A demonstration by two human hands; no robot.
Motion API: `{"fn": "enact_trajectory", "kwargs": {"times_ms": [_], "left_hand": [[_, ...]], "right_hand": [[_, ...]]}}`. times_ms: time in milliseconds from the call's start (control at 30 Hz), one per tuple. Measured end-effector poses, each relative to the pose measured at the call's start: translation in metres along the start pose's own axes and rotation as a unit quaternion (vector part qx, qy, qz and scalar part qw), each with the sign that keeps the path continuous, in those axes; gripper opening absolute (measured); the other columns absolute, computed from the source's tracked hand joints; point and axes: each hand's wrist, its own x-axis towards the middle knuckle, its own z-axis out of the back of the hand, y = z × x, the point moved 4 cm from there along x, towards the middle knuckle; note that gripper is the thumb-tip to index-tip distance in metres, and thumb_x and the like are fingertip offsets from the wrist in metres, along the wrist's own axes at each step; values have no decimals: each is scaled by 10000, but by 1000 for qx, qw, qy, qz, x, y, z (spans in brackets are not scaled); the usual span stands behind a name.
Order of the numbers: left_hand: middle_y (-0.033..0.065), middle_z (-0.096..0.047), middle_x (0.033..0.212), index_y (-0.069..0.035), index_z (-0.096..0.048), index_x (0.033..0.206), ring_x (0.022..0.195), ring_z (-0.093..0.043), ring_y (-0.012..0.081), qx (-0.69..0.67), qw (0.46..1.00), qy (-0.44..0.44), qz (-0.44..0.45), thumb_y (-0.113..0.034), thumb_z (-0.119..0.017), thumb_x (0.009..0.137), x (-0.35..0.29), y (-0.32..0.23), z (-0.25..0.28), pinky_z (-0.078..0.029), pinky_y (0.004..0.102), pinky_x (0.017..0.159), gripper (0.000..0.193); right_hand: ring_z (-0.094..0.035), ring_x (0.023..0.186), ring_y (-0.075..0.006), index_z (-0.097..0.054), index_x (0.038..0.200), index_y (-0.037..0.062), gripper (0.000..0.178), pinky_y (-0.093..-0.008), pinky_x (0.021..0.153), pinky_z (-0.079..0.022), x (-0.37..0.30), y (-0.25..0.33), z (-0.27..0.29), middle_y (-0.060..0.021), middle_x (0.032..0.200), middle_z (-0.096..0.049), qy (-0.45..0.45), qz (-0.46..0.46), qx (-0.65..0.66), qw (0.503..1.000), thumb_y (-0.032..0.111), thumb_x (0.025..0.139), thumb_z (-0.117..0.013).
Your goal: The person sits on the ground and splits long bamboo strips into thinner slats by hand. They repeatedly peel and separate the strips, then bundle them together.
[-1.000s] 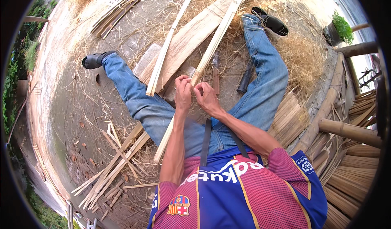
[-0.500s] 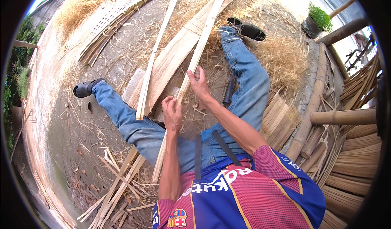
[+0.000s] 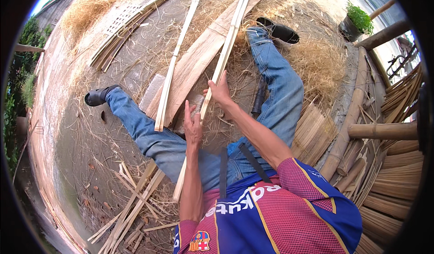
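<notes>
A small bundle of long, pale bamboo strips (image 3: 229,39) runs from the top of the view down between my legs, its near end beside my left forearm. My right hand (image 3: 220,91) is closed around it at about its middle. Lower down, my left hand (image 3: 193,126) lies along the strips with its index finger stretched out and the thumb beside them; part of its palm side is hidden. To the left, another pale strip bundle (image 3: 174,68), tied partway along, rests across a broad wooden board (image 3: 199,57).
Curly shavings (image 3: 312,73) litter the ground past my feet. Dark bamboo strips (image 3: 115,41) lie at far left, loose strips (image 3: 135,204) by my left hip. On the right are a stack of slats (image 3: 312,134), bamboo poles (image 3: 352,114) and a potted plant (image 3: 355,23). A dark-handled tool (image 3: 258,98) lies inside my right leg.
My right hand has closed round the strips. My left fingers have straightened from a pinch. The held strips' far ends have fanned slightly apart.
</notes>
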Motion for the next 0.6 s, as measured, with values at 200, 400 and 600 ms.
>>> {"fn": "enact_trajectory", "kwargs": {"times_ms": [200,400,600], "left_hand": [[156,-621,1266,-22,-435,1482,994,-648,208,-144,973,-45,173,-258,-491,1021,-9,20,31,-497,310,926,521],[138,-739,1046,39,-696,1166,968,-685,173,-71,990,-41,115,-284,-720,926,-20,20,28,-520,307,860,403],[143,-755,951,42,-731,1065,871,-694,162,-16,990,-84,112,-250,-726,904,-12,24,21,-525,305,803,333]], "right_hand": [[-714,782,-259,-445,1155,-31,250,-387,649,-640,9,-15,2,-189,993,-673,73,-68,150,984,170,1037,-534],[-704,817,-286,-464,1172,-21,321,-409,700,-621,9,-12,8,-193,1007,-660,1,5,48,999,227,1002,-575],[-596,1055,-396,-479,1181,-20,641,-496,913,-486,-10,31,17,-236,1074,-586,-111,188,-350,911,373,784,-793]]}}
